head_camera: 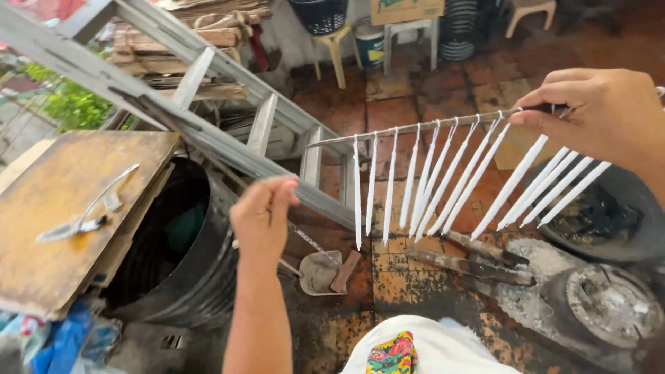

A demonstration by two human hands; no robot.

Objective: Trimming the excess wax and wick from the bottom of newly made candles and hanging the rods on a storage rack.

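My right hand (pixel 606 114) grips the near end of a thin metal rod (pixel 415 128) held almost level, its far end pointing left. Several slim white tapered candles (pixel 443 183) hang from the rod by their wicks and swing to the lower left. My left hand (pixel 263 218) is raised with fingers curled together, nothing visible in it, just left of the leftmost candles and above a round black drum (pixel 201 270). It does not touch the rod.
An aluminium ladder (pixel 208 97) lies slanted across the scene. A worn wooden board (pixel 62 215) with a ladle rests left of the drum. A trowel (pixel 322 270), metal tools, ash and dark pots (pixel 609 305) sit on the tiled floor. Stools and stacked planks stand behind.
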